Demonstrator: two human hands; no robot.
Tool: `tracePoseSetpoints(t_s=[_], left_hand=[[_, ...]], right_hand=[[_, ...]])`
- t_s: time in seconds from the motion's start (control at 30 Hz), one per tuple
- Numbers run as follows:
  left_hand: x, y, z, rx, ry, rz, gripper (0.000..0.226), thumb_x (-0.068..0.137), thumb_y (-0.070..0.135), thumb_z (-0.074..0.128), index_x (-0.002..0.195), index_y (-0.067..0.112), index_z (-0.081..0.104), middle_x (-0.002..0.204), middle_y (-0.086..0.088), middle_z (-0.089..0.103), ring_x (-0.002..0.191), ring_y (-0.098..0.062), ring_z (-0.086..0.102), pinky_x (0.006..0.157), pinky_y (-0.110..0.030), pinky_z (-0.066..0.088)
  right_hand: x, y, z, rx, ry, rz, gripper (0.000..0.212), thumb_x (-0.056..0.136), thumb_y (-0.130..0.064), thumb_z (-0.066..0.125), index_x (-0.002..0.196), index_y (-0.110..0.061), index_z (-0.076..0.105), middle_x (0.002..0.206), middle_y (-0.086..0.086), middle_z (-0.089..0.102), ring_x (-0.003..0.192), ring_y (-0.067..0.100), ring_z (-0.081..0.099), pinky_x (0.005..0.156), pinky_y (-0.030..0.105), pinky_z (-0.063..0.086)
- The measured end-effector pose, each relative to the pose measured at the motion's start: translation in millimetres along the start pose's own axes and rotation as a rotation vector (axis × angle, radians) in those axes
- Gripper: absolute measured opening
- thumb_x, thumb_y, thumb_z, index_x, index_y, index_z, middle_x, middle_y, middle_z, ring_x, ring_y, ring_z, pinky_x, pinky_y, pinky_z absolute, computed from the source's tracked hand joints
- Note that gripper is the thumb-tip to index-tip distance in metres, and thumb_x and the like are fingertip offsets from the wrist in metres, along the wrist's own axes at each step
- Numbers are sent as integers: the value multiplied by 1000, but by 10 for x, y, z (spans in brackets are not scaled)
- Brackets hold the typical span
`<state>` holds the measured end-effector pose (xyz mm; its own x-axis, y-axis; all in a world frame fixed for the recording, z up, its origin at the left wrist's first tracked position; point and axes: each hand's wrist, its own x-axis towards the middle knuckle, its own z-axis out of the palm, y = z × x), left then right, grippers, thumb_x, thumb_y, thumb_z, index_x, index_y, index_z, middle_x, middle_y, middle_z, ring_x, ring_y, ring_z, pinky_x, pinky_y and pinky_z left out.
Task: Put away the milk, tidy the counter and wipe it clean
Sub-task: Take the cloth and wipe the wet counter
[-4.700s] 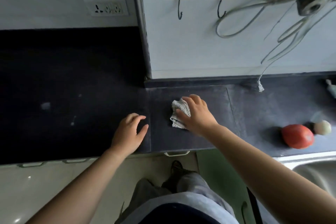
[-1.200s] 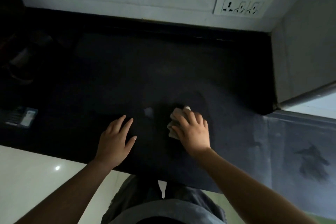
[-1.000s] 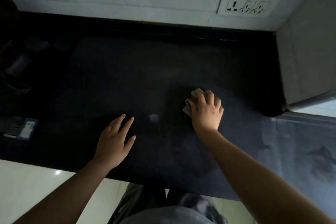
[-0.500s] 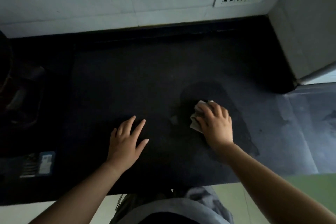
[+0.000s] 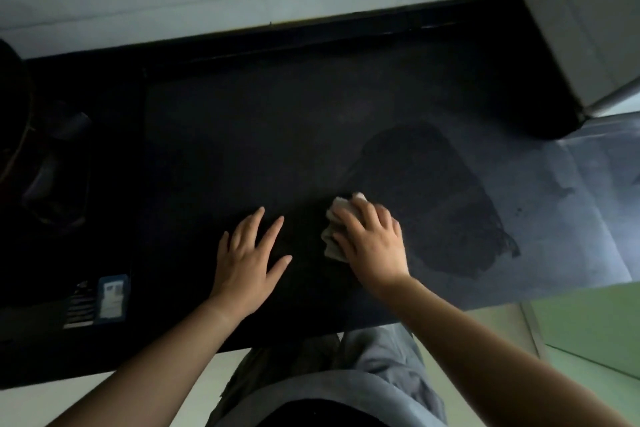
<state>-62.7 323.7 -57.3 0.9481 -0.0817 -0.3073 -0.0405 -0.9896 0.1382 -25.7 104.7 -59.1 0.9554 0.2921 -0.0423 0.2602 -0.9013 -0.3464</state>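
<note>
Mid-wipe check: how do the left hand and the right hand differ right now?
1. The left hand lies bare on the counter; the right hand covers a crumpled cloth.
2. The left hand's fingers are straight and spread; the right hand's bend over the cloth.
3. The right hand sits at the edge of a darker patch; the left hand is clear of it.
Both are palm down near the front edge.

Cloth (image 5: 331,242) mostly under right hand (image 5: 372,246)
</note>
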Motion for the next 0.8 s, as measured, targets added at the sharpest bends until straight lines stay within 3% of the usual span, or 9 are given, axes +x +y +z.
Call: tracePoseSetpoints(t_s=[0.13,0.27,0.37,0.6,0.8], left_hand=[[-135,-101,13,-15,6,-52,65,83,59,30,141,28,33,151,-11,30,135,-33,34,100,-63,33],[-228,-202,33,-9,7,-73,67,84,60,27,142,29,31,152,-11,28,137,-32,31,101,-62,31],[-249,-202,56,-2,11,-80,66,85,59,25,143,28,30,154,-10,25,138,-31,28,103,-60,30],[-255,-199,66,-28,30,-74,63,85,53,40,142,26,32,153,-11,26,138,-32,29,102,-62,32],[-261,-207,119,-44,39,-74,64,86,56,29,143,28,30,154,-10,24,139,-31,27,103,-61,28]], right_hand=[[-213,305,-78,-66,31,1,44,86,-44,41,125,-24,51,129,13,52,107,37,51,83,48,48],[303,349,-138,4,74,295,46,91,-43,45,135,-30,38,141,10,34,122,35,33,97,50,32],[706,98,-55,36,120,399,43,91,-40,47,132,-29,40,137,10,36,120,35,33,96,49,31],[224,-251,129,-12,-15,-121,42,88,-40,48,128,-30,43,137,12,42,115,33,43,89,47,42],[-192,189,26,-58,29,-174,43,88,-44,44,126,-26,47,128,12,52,105,33,49,79,44,48]])
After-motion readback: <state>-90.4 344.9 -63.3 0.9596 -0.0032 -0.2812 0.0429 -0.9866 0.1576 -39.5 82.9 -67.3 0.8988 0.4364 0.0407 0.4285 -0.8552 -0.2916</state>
